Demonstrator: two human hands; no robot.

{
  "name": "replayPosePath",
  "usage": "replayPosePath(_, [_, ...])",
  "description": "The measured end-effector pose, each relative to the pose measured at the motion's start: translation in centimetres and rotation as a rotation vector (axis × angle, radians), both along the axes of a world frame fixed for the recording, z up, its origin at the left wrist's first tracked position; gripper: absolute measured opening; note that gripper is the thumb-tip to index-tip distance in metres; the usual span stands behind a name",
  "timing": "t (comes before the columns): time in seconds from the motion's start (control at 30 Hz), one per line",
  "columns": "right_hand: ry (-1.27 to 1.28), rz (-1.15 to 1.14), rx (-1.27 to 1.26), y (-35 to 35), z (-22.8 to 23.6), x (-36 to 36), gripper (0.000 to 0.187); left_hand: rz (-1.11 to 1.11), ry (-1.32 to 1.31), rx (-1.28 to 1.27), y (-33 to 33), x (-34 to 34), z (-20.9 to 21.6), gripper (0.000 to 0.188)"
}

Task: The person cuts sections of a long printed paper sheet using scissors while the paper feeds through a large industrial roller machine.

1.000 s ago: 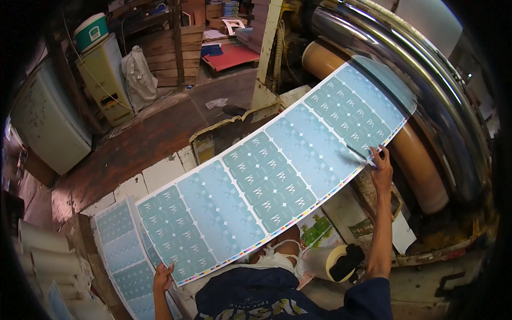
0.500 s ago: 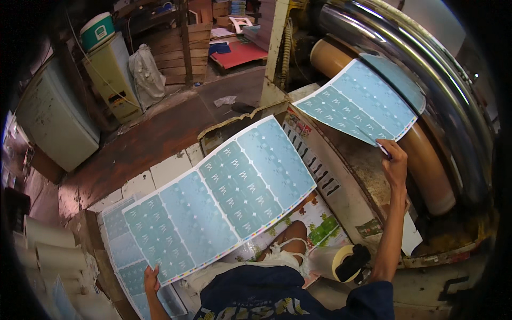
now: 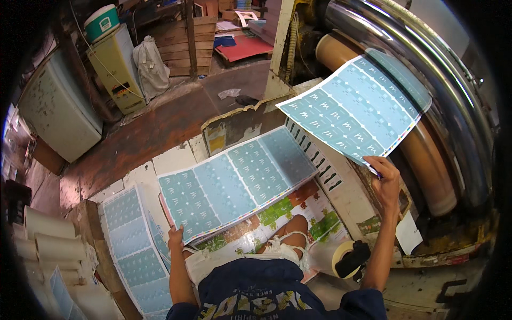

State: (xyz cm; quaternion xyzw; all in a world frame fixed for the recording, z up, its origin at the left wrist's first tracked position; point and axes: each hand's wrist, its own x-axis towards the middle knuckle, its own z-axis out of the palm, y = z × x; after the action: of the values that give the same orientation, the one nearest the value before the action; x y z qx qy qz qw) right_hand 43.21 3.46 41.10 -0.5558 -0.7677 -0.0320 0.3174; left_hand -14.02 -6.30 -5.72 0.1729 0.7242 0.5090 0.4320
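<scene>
My left hand (image 3: 176, 236) is closed on the near left corner of a large teal and light-blue printed sheet (image 3: 226, 184), which lies slanted in front of me. Off to the right, my right hand (image 3: 385, 176) pinches the near corner of another printed sheet (image 3: 346, 106). That sheet's far end meets the rollers, beside a brown roller (image 3: 434, 176) and a big shiny metal roller (image 3: 421, 69). A small dark purple item shows at my right fingers, too little visible to name.
Similar sheets (image 3: 133, 229) are stacked at the left. Further left are several pale paper rolls (image 3: 53, 248). A slotted machine panel (image 3: 325, 165) runs between the two sheets. Near my right elbow stands a roll (image 3: 341, 261) with a black object on it.
The left-hand sheet has shifted right and lower, baring more of the stack at left. The sheet at the rollers reaches further out toward me, and my right hand has moved slightly nearer.
</scene>
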Motion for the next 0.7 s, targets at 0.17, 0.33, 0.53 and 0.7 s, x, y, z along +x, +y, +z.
replayPosePath(0.17, [0.054, 0.034, -0.046, 0.0, -0.3, -0.7, 0.046, 0.023, 0.034, 0.106, 1.5, -1.2, -2.0, 0.024])
replayPosePath(0.33, [0.084, 0.036, -0.110, -1.1, -0.7, -0.5, 0.047, -0.259, 0.682, -0.145, 2.3, 2.5, 2.2, 0.095])
replayPosePath(0.53, [0.115, 0.025, -0.134, -2.5, -1.3, -0.7, 0.047, -0.552, 0.880, -0.741, 1.5, 9.4, 11.1, 0.143])
replayPosePath(0.7, [0.206, 0.040, -0.194, -3.7, -2.5, -0.6, 0.045, -0.551, 1.040, -0.811, 0.8, 10.9, 8.3, 0.139])
